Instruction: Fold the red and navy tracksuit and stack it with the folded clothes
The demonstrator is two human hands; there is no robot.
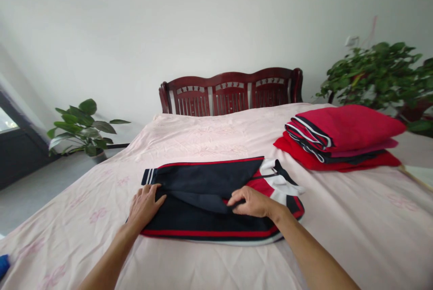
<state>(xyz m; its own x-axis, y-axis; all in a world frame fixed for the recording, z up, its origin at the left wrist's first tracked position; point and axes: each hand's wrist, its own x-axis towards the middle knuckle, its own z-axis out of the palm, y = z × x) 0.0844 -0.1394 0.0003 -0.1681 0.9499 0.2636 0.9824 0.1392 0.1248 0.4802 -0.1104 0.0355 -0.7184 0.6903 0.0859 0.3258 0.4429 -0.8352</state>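
Observation:
A navy track jacket [203, 179] with red stripes and a white and red collar end lies partly folded on the bed, its collar to the right. My left hand [145, 204] rests on the jacket's left end beside a striped cuff, its fingers stretched and thumb apart. Near the middle right of the jacket, my right hand [252, 202] pinches an edge of the dark cloth and holds it slightly raised. A fold runs between the two hands. Part of the cloth under my right hand is hidden.
A stack of folded red and navy clothes [352, 127] sits at the right on the pink bedsheet [209, 139]. Behind stands a dark red wooden headboard [230, 94]. Potted plants flank the bed, one at the left [83, 127], another at the right [375, 73]. Something blue [4, 265] shows at the lower left.

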